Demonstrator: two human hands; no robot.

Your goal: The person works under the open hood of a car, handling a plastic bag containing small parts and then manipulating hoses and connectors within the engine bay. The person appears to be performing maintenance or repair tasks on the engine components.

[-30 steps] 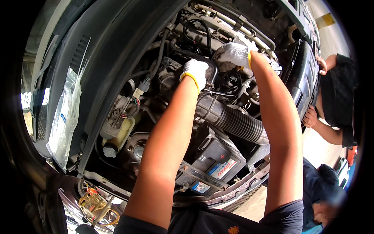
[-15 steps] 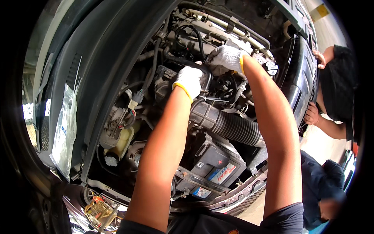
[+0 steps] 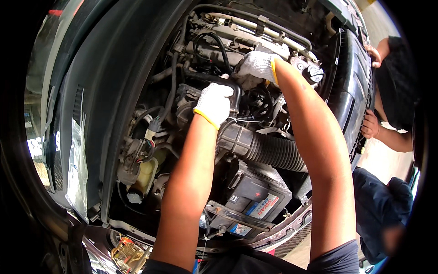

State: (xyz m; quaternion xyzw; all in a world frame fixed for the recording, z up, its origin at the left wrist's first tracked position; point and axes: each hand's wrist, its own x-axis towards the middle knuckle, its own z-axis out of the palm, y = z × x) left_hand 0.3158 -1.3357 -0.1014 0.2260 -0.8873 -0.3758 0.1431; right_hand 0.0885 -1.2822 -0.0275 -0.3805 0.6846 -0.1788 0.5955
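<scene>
Both my hands wear white knit gloves with yellow cuffs and work deep in a car's engine bay. My left hand (image 3: 213,102) is closed at the bend of a thick black hose (image 3: 236,93), its thumb up against the hose. Just beyond, to the right, my right hand (image 3: 258,66) bends down with curled fingers; the fingertips and anything in them are hidden. Below it run dark wires and thin hoses (image 3: 262,102). A black corrugated loom (image 3: 223,52) rises beside the right hand's fingers.
A ribbed air intake duct (image 3: 276,150) crosses below my hands, above the car battery (image 3: 258,196) and its metal bracket (image 3: 237,215). At left are a yellowed fluid reservoir (image 3: 147,176) and a plastic bag (image 3: 77,171). Another person's hands (image 3: 370,124) rest on the car's front edge.
The view has shifted slightly. My left hand has drawn a little down and left, turning its thumb upward; the right hand stays at nearly the same spot, fingers still curled downward.
</scene>
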